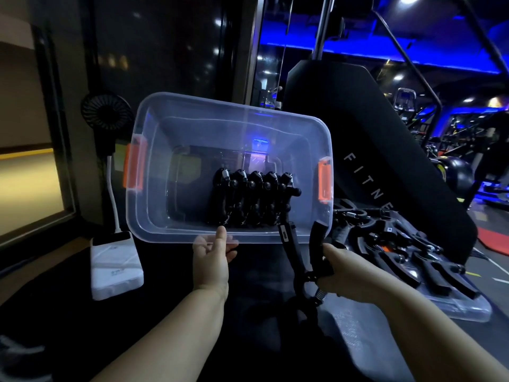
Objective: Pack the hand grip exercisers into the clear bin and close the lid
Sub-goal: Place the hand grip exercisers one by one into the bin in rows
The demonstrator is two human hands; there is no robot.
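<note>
The clear bin (154,205) with orange latches stands open in the middle of the view. Several black hand grip exercisers (249,198) lie in a row on its floor. My left hand (212,260) holds the bin's near rim, fingers over the edge. My right hand (344,271) grips one black exerciser (300,260) near its spring end, its two handles pointing up at the bin's near right corner. More exercisers (407,252) lie heaped on the clear lid (465,310) at the right.
A white power bank (115,266) with a white cable lies left of the bin. A small black fan (106,111) stands behind the bin's left corner. A black gym machine panel (385,150) rises at the right.
</note>
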